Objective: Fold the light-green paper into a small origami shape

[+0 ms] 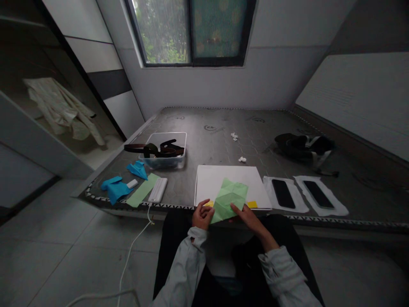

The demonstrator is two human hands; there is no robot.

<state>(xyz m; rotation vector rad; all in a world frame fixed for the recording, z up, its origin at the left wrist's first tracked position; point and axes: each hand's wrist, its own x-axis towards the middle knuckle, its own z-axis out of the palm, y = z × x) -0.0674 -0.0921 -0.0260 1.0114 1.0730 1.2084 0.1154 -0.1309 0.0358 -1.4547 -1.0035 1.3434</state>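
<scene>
Well to the left of the grip, creased blue pieces (116,192), paper by their sharp folds, lay on the mattress (211,149), perhaps kept there to leave the hands room. Nearer the grip came a flat green strip (142,192), then a smooth white power strip (159,189), probably at the edge so its cord (130,251) could drop freely. Beyond them, a clear plastic tub (166,163) carried a dark belt (172,152). The left hand (201,216) curled at the near edge of a green sheet (230,198), perhaps steadying it; I couldn't tell whether its fingers pinched. The sheet, thin and crease-marked, sat between both hands, over a flat white box (228,172), likely a firm backing. The right hand (244,215) gripped it, thumb on top, presumably against slipping. Right of that grip, two dark, glassy phones (283,194) lay on wrinkled white wraps (302,204).
</scene>
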